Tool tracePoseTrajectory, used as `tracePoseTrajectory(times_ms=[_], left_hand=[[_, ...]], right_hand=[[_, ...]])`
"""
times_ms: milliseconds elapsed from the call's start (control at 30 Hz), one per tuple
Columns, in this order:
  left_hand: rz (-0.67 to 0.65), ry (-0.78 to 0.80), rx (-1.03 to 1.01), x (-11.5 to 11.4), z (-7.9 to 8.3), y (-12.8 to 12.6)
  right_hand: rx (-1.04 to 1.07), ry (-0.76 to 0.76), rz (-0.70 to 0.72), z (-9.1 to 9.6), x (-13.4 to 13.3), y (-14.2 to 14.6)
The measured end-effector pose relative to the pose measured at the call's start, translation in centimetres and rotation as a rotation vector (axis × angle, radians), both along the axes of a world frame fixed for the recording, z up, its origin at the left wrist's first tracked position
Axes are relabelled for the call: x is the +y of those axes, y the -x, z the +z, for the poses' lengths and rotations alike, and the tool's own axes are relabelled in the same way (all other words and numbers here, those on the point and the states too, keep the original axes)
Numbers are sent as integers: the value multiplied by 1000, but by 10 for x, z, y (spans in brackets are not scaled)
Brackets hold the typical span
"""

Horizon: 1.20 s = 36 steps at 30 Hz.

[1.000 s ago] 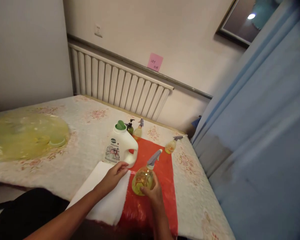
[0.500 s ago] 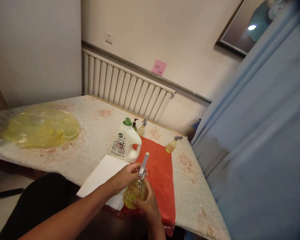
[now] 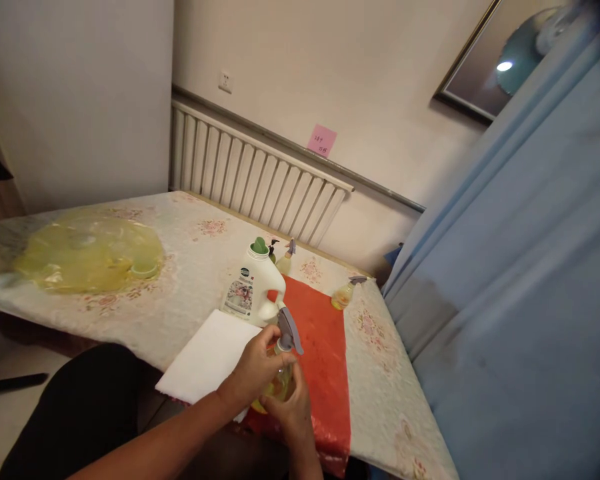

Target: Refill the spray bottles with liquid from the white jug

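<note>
Both curled hands (image 3: pixel 258 360) grip the near-upright spray bottle (image 3: pixel 280 385), nozzle (image 3: pixel 281 307) toward the jug (image 3: pixel 254 285).

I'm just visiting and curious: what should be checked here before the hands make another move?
1. Right hand around the spray bottle's body: ok.
2. Left hand at its neck, just under the spray head: ok.
3. Spray head screwed on tight: cannot tell; fingers cover the collar.
4. White jug standing upright: ok.
5. Green piece sealing the jug's mouth: cannot tell.
6. Yellowish bottle near the curtain, clear of both hands: ok.
</note>
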<state>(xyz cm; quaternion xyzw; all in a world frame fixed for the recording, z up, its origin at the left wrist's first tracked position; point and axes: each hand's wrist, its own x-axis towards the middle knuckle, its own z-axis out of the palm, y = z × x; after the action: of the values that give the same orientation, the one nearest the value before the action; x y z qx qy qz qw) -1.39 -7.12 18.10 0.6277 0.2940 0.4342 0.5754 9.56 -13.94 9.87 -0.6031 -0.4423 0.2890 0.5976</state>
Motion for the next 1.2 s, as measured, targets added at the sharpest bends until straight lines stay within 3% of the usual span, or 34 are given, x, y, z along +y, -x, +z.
tracePoseTrajectory(times_ms=[100, 200, 467, 667, 833, 1200], left_hand=[[-247, 30, -48, 5, 0, 7], [-332, 105, -67, 7, 2, 10], [13, 77, -8, 1, 6, 1], [-91, 98, -51, 3, 4, 6], [-124, 138, -177, 14, 13, 13], [-48, 73, -395, 42, 39, 35]], right_hand=[[21, 17, -45, -4, -1, -4], [28, 46, -61, -4, -2, -5], [-22, 48, -4, 5, -7, 2], [-31, 24, -5, -6, -7, 2], [-52, 18, -36, -15, -5, -4], [-143, 57, -61, 12, 9, -13]])
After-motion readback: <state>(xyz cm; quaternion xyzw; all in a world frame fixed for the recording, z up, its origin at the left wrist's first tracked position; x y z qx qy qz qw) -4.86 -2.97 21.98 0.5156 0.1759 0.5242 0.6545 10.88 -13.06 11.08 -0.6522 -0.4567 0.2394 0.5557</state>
